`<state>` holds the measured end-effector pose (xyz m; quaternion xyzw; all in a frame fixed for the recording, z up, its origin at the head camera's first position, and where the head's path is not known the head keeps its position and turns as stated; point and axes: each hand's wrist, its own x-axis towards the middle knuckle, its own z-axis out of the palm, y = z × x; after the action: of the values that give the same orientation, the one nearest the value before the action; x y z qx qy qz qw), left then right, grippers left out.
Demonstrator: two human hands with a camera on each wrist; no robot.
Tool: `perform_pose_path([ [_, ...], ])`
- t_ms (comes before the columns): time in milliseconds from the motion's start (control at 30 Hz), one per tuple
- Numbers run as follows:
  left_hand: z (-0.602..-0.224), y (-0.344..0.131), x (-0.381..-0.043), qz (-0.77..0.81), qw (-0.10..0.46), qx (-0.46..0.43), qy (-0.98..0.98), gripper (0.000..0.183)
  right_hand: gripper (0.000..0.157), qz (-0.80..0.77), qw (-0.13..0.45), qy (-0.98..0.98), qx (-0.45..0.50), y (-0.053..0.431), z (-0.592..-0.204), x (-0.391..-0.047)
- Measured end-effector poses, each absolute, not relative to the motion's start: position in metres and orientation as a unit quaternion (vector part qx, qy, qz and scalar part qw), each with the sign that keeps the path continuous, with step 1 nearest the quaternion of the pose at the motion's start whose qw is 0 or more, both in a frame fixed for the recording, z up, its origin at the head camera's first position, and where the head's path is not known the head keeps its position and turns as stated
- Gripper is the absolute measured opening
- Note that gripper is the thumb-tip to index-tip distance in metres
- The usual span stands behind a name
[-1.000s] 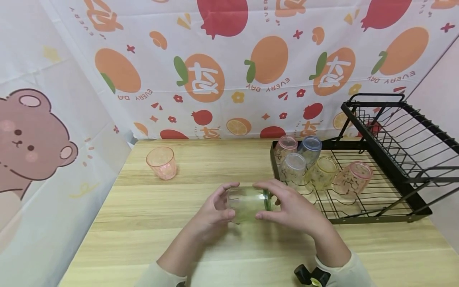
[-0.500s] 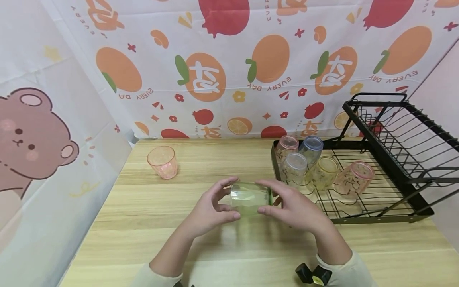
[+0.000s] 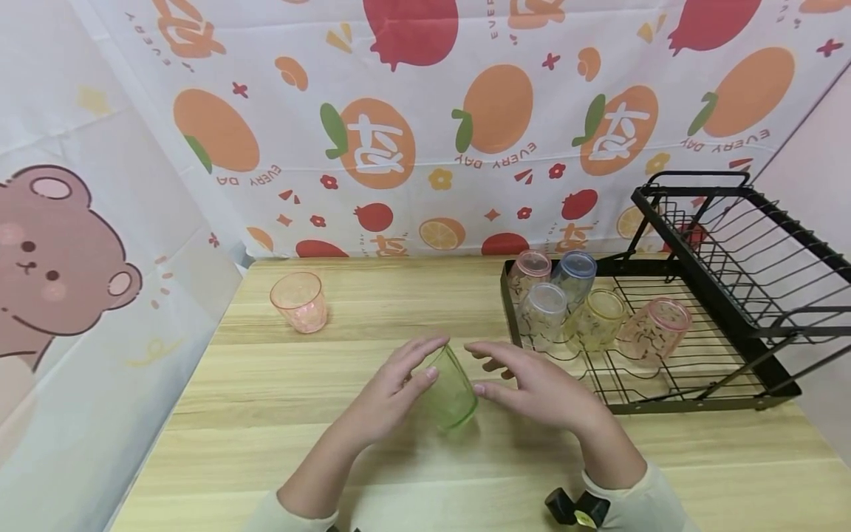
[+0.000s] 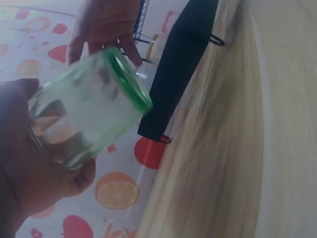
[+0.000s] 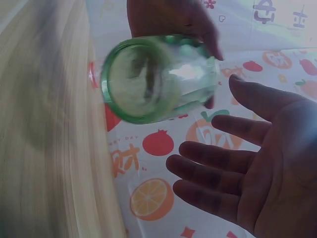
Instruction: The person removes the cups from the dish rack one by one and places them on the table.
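The left forearm point(image 3: 322, 467) and the right forearm point(image 3: 613, 454) are stretched forward and angled inward. The left hand point(image 3: 391, 386) is curled in a grip; opposite it, the right hand point(image 3: 537, 383) is held apart, with its fingers point(image 5: 218, 155) extended and spread and its palm point(image 5: 287, 173) turned inward.

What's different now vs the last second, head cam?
The right hand has let go of the green cup; its fingers are now straight and apart from it. The left hand alone holds the cup, which has swung from lying level to green-ringed end tipped down toward the table. Unchanged: pink cup, rack, its five cups.
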<state>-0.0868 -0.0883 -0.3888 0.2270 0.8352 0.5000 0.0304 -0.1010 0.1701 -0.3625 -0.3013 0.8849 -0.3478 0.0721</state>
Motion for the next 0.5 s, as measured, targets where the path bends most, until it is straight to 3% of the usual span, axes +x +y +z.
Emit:
perform_pose_path([
  [500,-0.398,-0.103,-0.103,0.265,-0.056,0.188,0.944,0.053,0.052,-0.338,0.089,0.886,-0.303,0.169,-0.365,-0.103],
])
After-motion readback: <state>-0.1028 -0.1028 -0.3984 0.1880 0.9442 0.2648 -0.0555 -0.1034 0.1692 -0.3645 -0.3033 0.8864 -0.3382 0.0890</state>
